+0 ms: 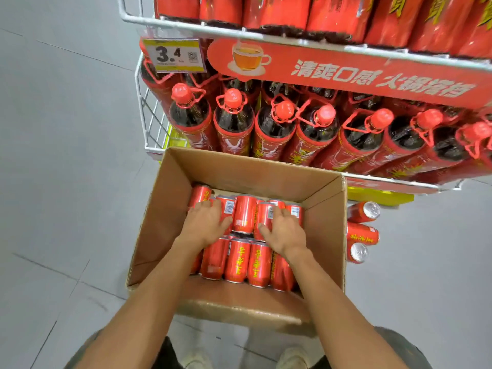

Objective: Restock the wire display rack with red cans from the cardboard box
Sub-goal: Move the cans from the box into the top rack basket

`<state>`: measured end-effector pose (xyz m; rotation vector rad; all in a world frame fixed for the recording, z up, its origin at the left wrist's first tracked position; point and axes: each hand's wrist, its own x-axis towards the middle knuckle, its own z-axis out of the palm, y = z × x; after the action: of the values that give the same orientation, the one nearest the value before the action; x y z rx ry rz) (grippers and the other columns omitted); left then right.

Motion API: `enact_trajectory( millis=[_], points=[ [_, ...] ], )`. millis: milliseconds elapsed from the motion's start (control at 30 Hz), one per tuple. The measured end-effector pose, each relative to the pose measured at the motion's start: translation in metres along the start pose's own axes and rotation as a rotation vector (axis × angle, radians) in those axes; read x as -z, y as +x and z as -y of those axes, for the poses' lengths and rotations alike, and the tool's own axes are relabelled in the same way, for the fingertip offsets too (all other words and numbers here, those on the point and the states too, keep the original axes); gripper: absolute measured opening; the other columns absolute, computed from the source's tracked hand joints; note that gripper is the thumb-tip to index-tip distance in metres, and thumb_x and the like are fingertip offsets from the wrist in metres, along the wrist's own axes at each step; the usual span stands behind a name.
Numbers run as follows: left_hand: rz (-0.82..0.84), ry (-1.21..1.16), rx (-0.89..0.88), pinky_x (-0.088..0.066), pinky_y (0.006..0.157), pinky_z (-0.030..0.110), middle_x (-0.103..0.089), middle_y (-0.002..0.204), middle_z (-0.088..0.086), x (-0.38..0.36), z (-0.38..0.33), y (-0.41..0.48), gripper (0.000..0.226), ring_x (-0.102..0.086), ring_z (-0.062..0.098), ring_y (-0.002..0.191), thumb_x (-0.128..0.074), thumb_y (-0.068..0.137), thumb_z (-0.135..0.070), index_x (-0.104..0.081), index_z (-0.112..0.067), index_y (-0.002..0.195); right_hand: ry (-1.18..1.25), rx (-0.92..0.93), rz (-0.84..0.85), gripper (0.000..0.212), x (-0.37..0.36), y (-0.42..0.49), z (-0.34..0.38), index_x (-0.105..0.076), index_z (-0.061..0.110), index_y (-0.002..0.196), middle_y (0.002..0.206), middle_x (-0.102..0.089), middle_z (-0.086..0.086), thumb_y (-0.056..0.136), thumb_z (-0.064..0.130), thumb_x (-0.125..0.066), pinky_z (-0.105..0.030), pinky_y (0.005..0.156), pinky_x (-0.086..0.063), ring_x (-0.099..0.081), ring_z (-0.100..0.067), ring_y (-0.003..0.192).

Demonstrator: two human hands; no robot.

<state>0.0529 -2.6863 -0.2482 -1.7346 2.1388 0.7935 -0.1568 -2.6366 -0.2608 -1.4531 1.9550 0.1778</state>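
An open cardboard box sits on the floor in front of the white wire display rack. Several red cans lie on their sides inside the box in two rows. My left hand rests over cans at the left of the far row, fingers curled around them. My right hand covers cans at the right of that row, fingers wrapped over them. One can shows between my hands.
The rack's lower shelf holds several dark bottles with red caps; the upper shelf holds red packs. A price tag hangs at the rack's left. Three loose cans lie on the grey floor right of the box.
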Motion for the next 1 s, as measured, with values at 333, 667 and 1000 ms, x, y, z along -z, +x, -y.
enact_trajectory(
  millis=[333,667,1000],
  points=[
    [-0.084,-0.352,0.138,-0.05,0.098,0.045,-0.068,0.125,0.021,-0.056,0.014,0.054,0.048,-0.063,0.039,0.118,-0.077,0.089,-0.03,-0.061,0.0,0.124,0.234,-0.114,-0.133,0.075,-0.05,0.056,-0.007,-0.039,0.011,0.153,0.141,-0.052,-0.02,0.093,0.042,-0.073,-0.044,0.103,-0.049,-0.058,-0.04,0.126],
    [-0.104,-0.533,0.264,-0.052,0.1,0.044,-0.07,0.125,0.014,-0.055,0.009,0.046,0.052,-0.066,0.032,0.116,-0.082,0.084,-0.028,-0.062,-0.006,0.127,0.41,-0.332,-0.128,0.073,-0.056,0.054,-0.004,-0.053,0.0,0.129,0.125,-0.067,-0.019,0.084,0.049,-0.082,-0.044,0.094,-0.057,-0.067,-0.037,0.115],
    [-0.205,-0.714,0.195,-0.049,0.078,0.026,-0.078,0.097,0.002,0.018,-0.026,0.0,0.033,-0.074,0.02,0.096,-0.087,0.078,-0.027,-0.074,-0.013,0.105,0.633,-0.23,-0.234,0.053,0.022,0.002,0.013,-0.067,0.016,0.108,0.105,-0.075,-0.006,0.072,0.053,-0.083,-0.033,0.085,-0.054,-0.069,-0.027,0.104]
  ],
)
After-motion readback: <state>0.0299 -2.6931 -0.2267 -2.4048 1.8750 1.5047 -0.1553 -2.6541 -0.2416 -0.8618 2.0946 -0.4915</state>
